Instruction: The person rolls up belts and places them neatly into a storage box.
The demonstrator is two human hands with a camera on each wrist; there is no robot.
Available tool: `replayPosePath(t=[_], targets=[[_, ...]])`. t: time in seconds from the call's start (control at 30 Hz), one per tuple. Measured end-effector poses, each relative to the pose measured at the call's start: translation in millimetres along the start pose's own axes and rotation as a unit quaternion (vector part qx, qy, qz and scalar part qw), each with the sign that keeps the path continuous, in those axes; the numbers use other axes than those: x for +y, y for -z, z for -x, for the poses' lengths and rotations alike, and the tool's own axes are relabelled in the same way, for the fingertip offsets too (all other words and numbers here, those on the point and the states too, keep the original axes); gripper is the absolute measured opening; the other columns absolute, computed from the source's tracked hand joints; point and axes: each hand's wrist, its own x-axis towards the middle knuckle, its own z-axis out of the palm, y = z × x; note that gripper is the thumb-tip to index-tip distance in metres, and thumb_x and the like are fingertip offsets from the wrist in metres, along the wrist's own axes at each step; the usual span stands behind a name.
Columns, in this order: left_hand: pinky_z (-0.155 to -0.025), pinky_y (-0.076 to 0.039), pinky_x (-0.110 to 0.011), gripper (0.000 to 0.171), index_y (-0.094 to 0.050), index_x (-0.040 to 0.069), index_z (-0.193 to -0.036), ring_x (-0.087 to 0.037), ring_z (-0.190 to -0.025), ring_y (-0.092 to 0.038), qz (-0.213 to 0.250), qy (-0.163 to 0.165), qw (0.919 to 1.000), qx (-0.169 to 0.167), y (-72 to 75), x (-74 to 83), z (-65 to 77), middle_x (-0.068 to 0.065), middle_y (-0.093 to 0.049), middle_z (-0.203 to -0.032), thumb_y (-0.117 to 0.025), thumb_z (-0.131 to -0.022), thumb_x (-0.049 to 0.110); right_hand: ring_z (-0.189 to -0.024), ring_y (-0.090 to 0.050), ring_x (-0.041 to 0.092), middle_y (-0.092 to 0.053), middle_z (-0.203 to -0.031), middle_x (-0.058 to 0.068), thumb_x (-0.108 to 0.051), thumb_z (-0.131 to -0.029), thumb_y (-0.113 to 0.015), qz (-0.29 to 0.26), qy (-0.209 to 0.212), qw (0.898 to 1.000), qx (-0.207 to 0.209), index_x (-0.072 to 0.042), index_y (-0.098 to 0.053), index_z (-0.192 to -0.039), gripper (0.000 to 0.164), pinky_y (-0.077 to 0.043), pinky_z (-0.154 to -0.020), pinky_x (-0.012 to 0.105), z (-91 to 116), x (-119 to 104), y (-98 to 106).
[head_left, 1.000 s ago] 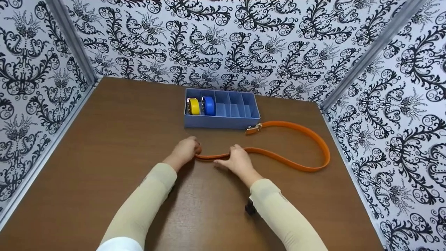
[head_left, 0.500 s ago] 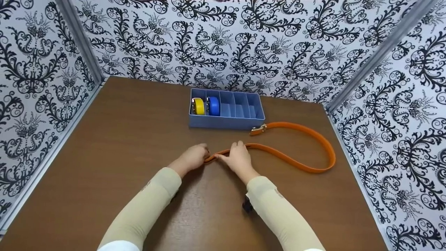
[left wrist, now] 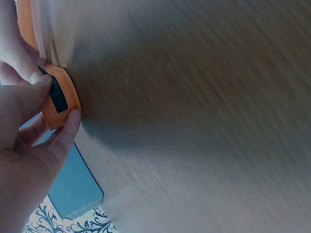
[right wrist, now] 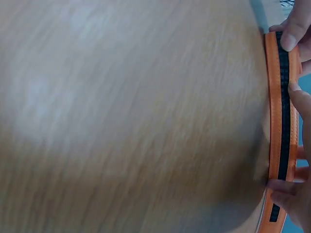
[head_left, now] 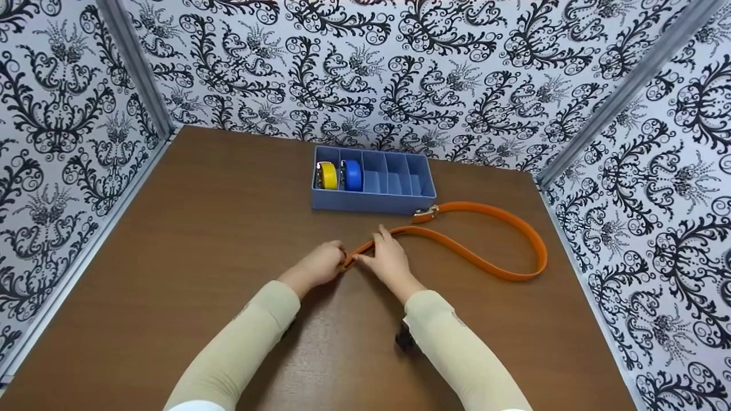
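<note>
An orange belt (head_left: 491,266) lies on the brown table in a wide loop, its metal buckle (head_left: 427,213) close to the box's front right corner. My left hand (head_left: 320,264) pinches the folded end of the belt between thumb and fingers. Just to the right, my right hand (head_left: 389,260) grips a stretch further along, thumb on the near side and fingers on the far side. In the right wrist view a black strip (right wrist: 284,116) runs between two orange bands of the held stretch. The left wrist view shows the left thumb (left wrist: 43,83) beside the same black strip.
A blue-grey box (head_left: 371,201) with several compartments stands at the back of the table (head_left: 228,217). A rolled yellow belt (head_left: 328,176) and a rolled blue belt (head_left: 353,175) sit in its two leftmost compartments. Patterned walls (head_left: 365,74) enclose the back and sides.
My left hand has moved right and slightly nearer, closing in on my right hand. The stretch between them now slants upward to the right. The head view has shifted slightly.
</note>
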Motion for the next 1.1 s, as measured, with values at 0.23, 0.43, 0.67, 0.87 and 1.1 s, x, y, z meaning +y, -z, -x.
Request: replayPosePath(t=[0.23, 0.43, 0.67, 0.87, 1.1], targets=[[-0.082, -0.051, -0.044, 0.005, -0.075, -0.001, -0.083, -0.037, -0.096, -0.058, 0.027, -0.015, 0.9993, 0.023, -3.6, 2.5, -0.3, -0.024, -0.05, -0.106, -0.075, -0.083, 0.004, -0.103, -0.058, 0.034, -0.037, -0.13, 0.017, -0.03, -0.074, -0.086, -0.102, 0.013, 0.994, 0.031, -0.002, -0.051, -0.13, 0.072, -0.047, -0.093, 0.042, 4, 2, 7], [-0.083, -0.051, -0.045, 0.007, -0.072, -0.003, -0.083, -0.036, -0.094, -0.06, 0.05, -0.026, 0.9982, 0.023, -2.7, 5.3, -5.2, -0.022, -0.052, -0.105, -0.072, -0.086, 0.003, -0.096, -0.059, 0.03, -0.058, -0.108, 0.014, -0.012, -0.079, -0.082, -0.129, 0.076, 0.989, 0.003, -0.001, -0.057, -0.118, 0.047, -0.049, -0.085, 0.043, 8, 4, 14], [-0.076, -0.051, -0.039, 0.01, -0.073, 0.0, -0.078, -0.029, -0.084, -0.06, 0.011, -0.109, 0.9935, 0.033, -0.4, 4.9, -11.5, -0.016, -0.056, -0.097, -0.071, -0.086, 0.005, -0.101, -0.062, 0.022, -0.066, -0.108, 0.007, -0.014, -0.088, -0.073, -0.06, 0.182, 0.981, -0.018, -0.007, -0.063, -0.112, 0.027, -0.049, -0.089, 0.039, 14, 12, 17], [-0.078, -0.05, -0.04, 0.005, -0.078, 0.005, -0.085, -0.031, -0.089, -0.059, -0.023, -0.153, 0.9869, 0.045, 1.3, 0.2, -16.2, -0.014, -0.065, -0.104, -0.072, -0.084, 0.004, -0.093, -0.06, 0.023, -0.062, -0.103, 0.006, -0.02, -0.092, -0.069, 0.016, 0.268, 0.963, -0.02, -0.011, -0.069, -0.107, 0.018, -0.05, -0.083, 0.038, 16, 14, 18], [-0.088, -0.05, -0.04, 0.008, -0.074, 0.0, -0.086, -0.032, -0.101, -0.062, 0.03, -0.129, 0.9891, 0.065, -0.1, -4.6, -21.0, -0.016, -0.067, -0.109, -0.07, -0.081, -0.005, -0.076, -0.059, 0.026, -0.058, -0.087, 0.008, -0.02, -0.087, -0.073, 0.029, 0.256, 0.966, 0.038, -0.009, -0.072, -0.093, 0.013, -0.05, -0.068, 0.039, 16, 4, 12]])
